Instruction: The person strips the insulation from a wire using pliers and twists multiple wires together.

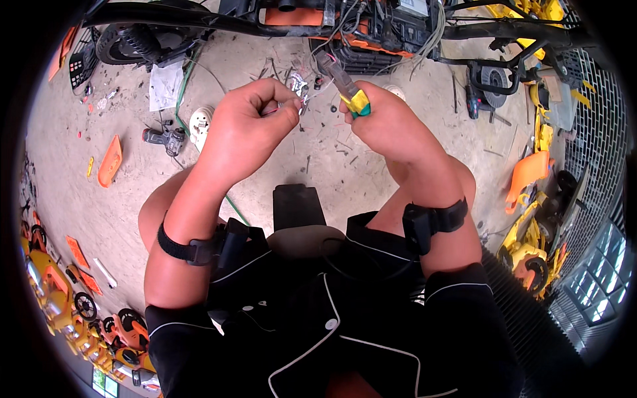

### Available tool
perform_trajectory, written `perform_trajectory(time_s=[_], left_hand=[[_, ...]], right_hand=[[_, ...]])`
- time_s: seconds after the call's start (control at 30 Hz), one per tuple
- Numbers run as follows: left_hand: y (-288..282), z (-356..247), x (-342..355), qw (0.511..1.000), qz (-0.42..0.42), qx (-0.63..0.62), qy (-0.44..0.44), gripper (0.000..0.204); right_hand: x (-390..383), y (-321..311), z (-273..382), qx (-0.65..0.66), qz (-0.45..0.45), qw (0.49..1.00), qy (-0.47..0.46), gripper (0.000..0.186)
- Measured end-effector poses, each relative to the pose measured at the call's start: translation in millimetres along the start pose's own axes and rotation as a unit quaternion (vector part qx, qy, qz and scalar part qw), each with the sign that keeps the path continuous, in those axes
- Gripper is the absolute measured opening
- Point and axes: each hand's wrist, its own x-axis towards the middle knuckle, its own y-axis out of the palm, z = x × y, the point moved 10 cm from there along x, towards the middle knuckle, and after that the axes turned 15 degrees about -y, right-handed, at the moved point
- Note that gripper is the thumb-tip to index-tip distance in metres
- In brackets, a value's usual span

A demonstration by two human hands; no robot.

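My left hand [255,126] is closed, with thumb and forefinger pinched together. Thin wire [271,111] shows between its fingers, and a pale strand seems to lead from the fingertips toward the other hand. A short way to the right, my right hand [391,123] is wrapped round a hand tool [359,103] with a yellow-and-green grip and a greyish, see-through front part. That front part points up and left, toward the vehicle frame; its exact kind is hard to make out. The two hands are apart, held above the floor between my knees.
Ahead stands a black vehicle frame [199,20] with orange parts and loose cables [434,33]. A power tool [166,139], an orange panel [110,161] and a white paper [166,86] lie on the littered floor at left. Yellow and orange body parts [527,176] are at right.
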Motion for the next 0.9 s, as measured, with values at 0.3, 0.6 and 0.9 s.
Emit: perform_trajectory(time_s=[0.3,0.6,0.9], left_hand=[[-5.3,1.7,-8.5,1.0,0.008,-0.003,-0.005,0.011],[-1.7,-0.2,-16.6,0.998,0.024,-0.047,-0.03,0.01],[-12.3,9.1,-19.4,0.997,-0.002,-0.082,-0.012,0.01]], right_hand=[[-5.1,4.7,-2.9,0.106,0.007,0.993,0.048,0.02],[-9.5,4.4,-12.5,0.191,-0.015,0.979,0.073,0.03],[-13.2,-17.8,-21.7,0.279,-0.109,0.949,0.097,0.034]])
